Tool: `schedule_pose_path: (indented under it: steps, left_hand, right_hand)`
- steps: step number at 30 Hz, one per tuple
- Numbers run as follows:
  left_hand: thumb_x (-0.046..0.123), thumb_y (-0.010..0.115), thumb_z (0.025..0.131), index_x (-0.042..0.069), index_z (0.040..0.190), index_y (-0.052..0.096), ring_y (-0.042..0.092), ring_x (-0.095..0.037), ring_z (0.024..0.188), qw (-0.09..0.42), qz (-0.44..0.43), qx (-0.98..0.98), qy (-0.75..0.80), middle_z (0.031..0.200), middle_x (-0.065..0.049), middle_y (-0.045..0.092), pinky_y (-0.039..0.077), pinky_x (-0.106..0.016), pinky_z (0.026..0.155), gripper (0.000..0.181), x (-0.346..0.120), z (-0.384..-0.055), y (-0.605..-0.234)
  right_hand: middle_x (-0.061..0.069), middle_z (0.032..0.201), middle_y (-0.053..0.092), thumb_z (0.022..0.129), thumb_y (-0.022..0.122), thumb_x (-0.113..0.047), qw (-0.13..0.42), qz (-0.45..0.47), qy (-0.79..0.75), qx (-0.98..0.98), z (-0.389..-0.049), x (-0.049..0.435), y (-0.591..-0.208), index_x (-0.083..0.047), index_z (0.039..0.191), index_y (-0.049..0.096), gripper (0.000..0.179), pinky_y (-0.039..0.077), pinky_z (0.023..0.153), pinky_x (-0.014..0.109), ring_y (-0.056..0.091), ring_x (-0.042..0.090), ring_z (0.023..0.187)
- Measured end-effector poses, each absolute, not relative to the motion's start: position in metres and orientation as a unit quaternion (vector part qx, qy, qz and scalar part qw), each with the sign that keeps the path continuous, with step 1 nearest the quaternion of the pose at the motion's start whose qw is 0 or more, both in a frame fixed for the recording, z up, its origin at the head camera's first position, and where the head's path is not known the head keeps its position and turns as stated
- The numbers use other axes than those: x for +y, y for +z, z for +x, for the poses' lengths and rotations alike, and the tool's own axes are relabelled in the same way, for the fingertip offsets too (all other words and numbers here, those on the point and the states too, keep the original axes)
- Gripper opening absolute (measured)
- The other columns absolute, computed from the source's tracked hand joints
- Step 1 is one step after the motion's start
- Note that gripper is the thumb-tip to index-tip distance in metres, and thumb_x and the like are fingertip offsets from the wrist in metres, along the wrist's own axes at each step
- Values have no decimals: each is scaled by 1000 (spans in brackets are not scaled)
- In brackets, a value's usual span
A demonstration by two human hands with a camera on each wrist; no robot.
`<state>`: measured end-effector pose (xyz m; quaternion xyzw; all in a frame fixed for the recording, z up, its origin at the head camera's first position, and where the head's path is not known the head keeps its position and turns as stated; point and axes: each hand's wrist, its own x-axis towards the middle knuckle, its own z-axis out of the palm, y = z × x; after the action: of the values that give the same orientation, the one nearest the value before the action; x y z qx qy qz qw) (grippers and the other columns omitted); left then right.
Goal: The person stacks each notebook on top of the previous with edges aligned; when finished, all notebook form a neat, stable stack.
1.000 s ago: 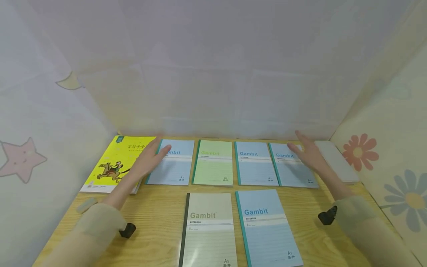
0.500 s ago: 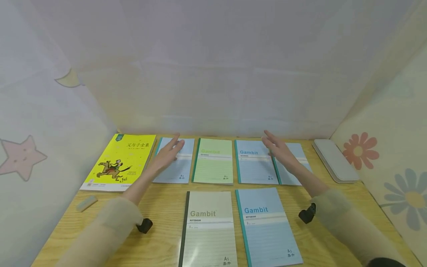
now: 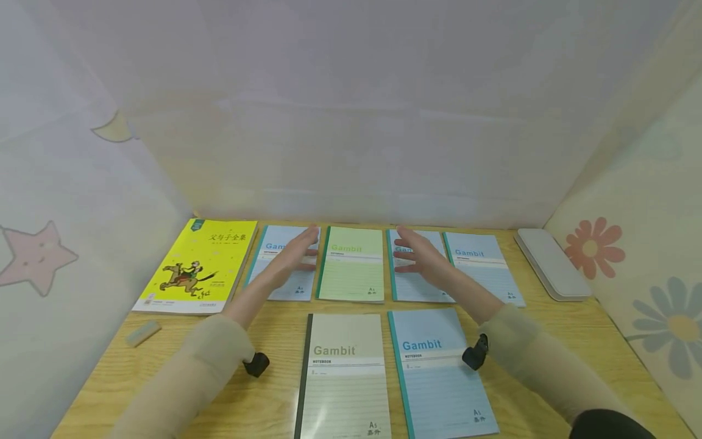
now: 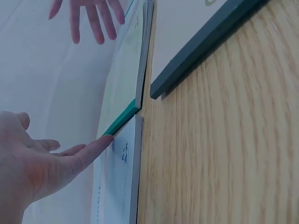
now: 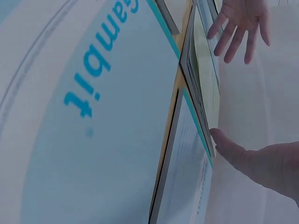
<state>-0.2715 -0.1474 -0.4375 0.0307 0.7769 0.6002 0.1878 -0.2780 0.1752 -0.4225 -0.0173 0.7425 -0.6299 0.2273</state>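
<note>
My left hand [image 3: 290, 259], fingers spread and holding nothing, is over the left blue notebook [image 3: 296, 292]. Facing it, my right hand [image 3: 425, 259] is over another blue notebook [image 3: 422, 291], also with fingers extended. Between the two hands lies a green notebook [image 3: 351, 277]. Both palms turn toward each other; in the left wrist view the left hand [image 4: 42, 163] has a fingertip overlapping the notebook edges. The right wrist view shows the right hand [image 5: 266, 161] with its thumb tip at the edge of a notebook. A fourth notebook [image 3: 485, 280], blue, lies right of them.
Nearer on the wooden table [image 3: 263, 408] lie a grey notebook [image 3: 345, 390] and a blue notebook [image 3: 446, 390]. A yellow book [image 3: 189, 256] is at the back left, with an eraser-like block [image 3: 144, 334] before it. A white case [image 3: 554, 265] lies at the right, near the patterned side cloth.
Both hands have moved inward toward each other, the left from beside the yellow book and the right from over the rightmost blue notebook. The notebooks stay in place.
</note>
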Motion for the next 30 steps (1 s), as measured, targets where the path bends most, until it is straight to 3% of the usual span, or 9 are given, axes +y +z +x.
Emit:
schedule_pose_path:
  steps: [14,18,21,24,26,28,30]
  left_hand:
    - [56,25,110,14,167,6,28,-45,154,204,14,778,594,171,-22,16,43,-58,118,74,-133,-270,-430]
    - [57,27,109,13,167,10,32,-43,153,204,-6,778,594,170,-22,20,46,-56,116,74,-131,-270,-429]
    - [55,29,109,11,166,15,35,-41,152,202,-26,778,594,169,-21,24,48,-53,115,73,-130,-271,-430]
    - [47,37,110,9,164,23,40,-40,149,194,-46,776,599,168,-19,29,51,-51,112,68,-130,-272,-432]
    - [40,42,109,7,163,27,43,-38,147,188,-55,775,600,167,-17,32,53,-48,111,65,-130,-274,-435]
    - [35,47,108,6,161,30,47,-36,145,184,-63,774,603,166,-16,36,53,-46,111,63,-130,-274,-438]
    - [29,49,108,4,161,31,51,-35,141,185,-65,772,604,163,-17,39,52,-44,112,61,-131,-275,-442]
  right_hand:
    - [22,172,12,104,41,-63,263,42,-636,724,-266,139,-419,-22,167,6,84,37,120,65,17,43,159]
    - [26,171,13,105,40,-59,264,52,-644,717,-267,140,-420,-20,167,5,82,37,120,63,17,45,159]
    - [28,168,20,106,42,-54,265,69,-652,707,-270,142,-423,-16,167,9,79,41,120,59,25,45,155]
    - [27,157,38,108,44,-46,260,86,-656,703,-272,143,-427,-8,164,21,71,48,114,51,46,39,140]
    - [22,137,54,108,46,-36,255,90,-651,709,-273,143,-430,1,155,37,60,53,103,43,58,31,115]
    - [15,117,62,108,49,-28,245,94,-647,716,-274,142,-433,3,145,50,48,52,91,35,57,23,95]
    - [10,108,65,108,50,-21,232,98,-642,724,-275,141,-436,2,141,56,41,49,82,31,56,18,85]
